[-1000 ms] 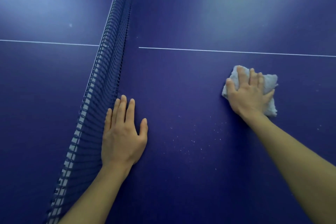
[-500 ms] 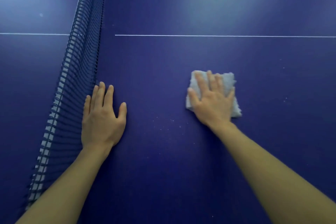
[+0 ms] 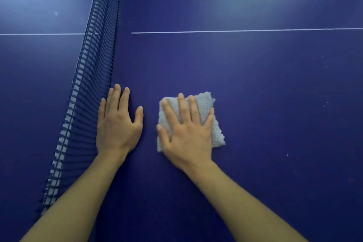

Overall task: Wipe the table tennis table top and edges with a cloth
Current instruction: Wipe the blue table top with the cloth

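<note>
The dark blue table tennis table top [image 3: 265,88] fills the view. A folded white-grey cloth [image 3: 205,108] lies on it right of centre. My right hand [image 3: 186,129] presses flat on the cloth with fingers spread and straight. My left hand [image 3: 117,122] rests flat on the bare table, fingers straight and together, just right of the net and a hand's width left of the cloth.
The blue mesh net [image 3: 92,68] runs from the lower left up to the top centre, right beside my left hand. A thin white centre line [image 3: 245,30] crosses the table farther away. Small white specks [image 3: 326,104] dot the surface at the right.
My right hand has slid the cloth leftwards across the table, from far right to close beside my left hand. My left hand has stayed flat by the net.
</note>
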